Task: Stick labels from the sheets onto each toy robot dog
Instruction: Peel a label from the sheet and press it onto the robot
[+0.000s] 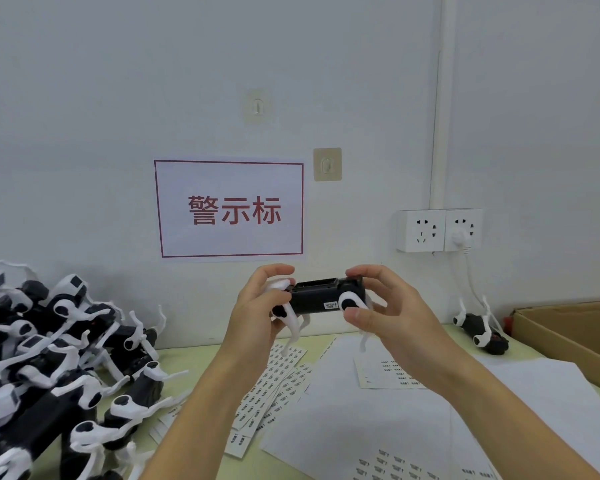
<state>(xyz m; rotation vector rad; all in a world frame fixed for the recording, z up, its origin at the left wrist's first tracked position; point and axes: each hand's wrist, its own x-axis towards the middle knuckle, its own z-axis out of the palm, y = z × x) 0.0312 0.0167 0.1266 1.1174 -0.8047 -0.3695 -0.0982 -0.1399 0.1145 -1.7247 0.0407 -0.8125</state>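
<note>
One toy robot dog point(321, 299) gripped by two hands point(257, 306), another dog point(482, 329) lying apart.

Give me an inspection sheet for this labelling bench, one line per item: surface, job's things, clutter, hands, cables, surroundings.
Surface: pale green table, mostly covered by paper.
Job's things: toy robot dog held in the air, a small label on its side; pile of dogs at left; one dog lying at right; label strips and label sheets under the hands.
Clutter: blank white sheets.
Hands: left hand and right hand grip the dog's ends.
Cables: white cord hangs from a plug in the wall socket.
Surroundings: red-bordered sign, two wall hooks, cardboard box at right.
</note>
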